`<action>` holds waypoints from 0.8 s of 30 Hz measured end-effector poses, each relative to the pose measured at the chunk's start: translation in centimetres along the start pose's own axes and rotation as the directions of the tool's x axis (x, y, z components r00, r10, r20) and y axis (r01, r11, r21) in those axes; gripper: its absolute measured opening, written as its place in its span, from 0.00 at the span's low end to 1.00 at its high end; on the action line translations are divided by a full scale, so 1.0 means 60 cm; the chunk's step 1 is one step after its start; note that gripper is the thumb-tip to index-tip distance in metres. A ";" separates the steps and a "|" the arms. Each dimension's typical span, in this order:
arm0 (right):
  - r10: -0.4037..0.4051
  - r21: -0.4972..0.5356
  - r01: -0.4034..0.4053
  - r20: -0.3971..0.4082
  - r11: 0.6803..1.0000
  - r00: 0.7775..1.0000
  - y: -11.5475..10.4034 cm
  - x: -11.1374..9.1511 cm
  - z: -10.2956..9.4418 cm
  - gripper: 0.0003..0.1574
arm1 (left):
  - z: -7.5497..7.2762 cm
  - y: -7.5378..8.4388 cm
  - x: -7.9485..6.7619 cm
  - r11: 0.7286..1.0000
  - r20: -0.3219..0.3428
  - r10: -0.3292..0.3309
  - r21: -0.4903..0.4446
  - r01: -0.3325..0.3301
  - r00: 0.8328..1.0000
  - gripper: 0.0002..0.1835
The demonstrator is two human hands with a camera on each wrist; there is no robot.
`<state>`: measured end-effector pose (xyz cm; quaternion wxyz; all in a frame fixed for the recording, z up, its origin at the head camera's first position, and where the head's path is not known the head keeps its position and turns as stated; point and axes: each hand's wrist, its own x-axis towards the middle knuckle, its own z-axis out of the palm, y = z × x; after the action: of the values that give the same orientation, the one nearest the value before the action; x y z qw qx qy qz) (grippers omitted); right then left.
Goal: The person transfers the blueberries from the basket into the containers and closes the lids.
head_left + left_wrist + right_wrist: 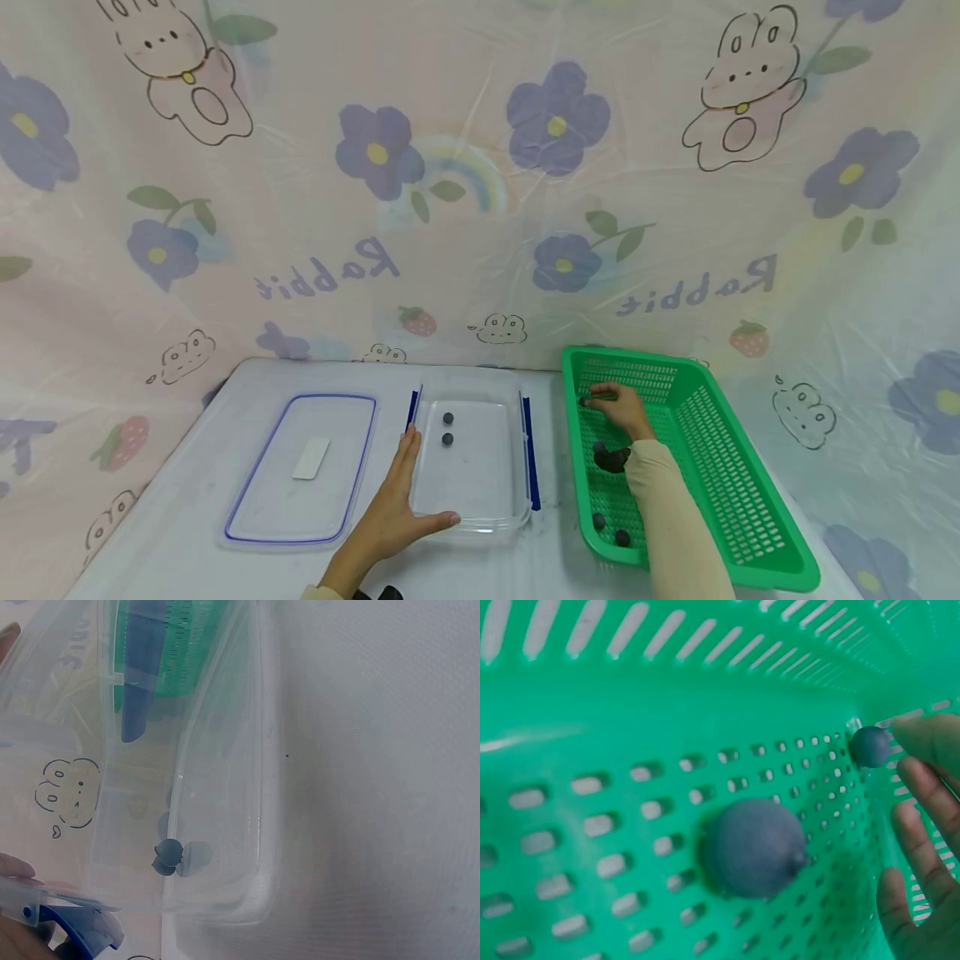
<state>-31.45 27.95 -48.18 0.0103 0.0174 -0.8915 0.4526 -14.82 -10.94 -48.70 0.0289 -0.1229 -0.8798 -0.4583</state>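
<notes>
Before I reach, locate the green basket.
In the head view, the green basket stands on the white table, right of the clear container, with the right hand inside.

Soft, even light fills the head view, with only faint shadows and a pale sheen along folds of the curtain. The left wrist view looks hazy and washed out, small glints dotting the clear box. In the right wrist view, a glossy streak marks the basket; the near ball is blurred.
</notes>
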 end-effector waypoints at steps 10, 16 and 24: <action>-0.002 -0.016 0.002 0.008 1.000 1.000 0.010 0.007 0.005 0.19 | 0.001 0.002 0.000 1.000 -0.007 0.018 -0.001 -0.018 1.000 0.67; 0.019 -0.037 -0.019 0.013 0.999 1.000 0.017 0.013 0.011 0.20 | -0.001 0.004 -0.001 1.000 -0.008 0.022 0.001 -0.022 1.000 0.67; 0.008 -0.049 -0.008 0.003 0.999 1.000 0.016 0.017 0.017 0.19 | 0.000 0.002 -0.001 1.000 -0.008 0.015 -0.007 -0.015 1.000 0.67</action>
<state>-32.50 27.67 -49.48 0.0075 0.0143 -0.9023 0.4308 -14.76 -10.92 -48.61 0.0353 -0.1279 -0.8771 -0.4617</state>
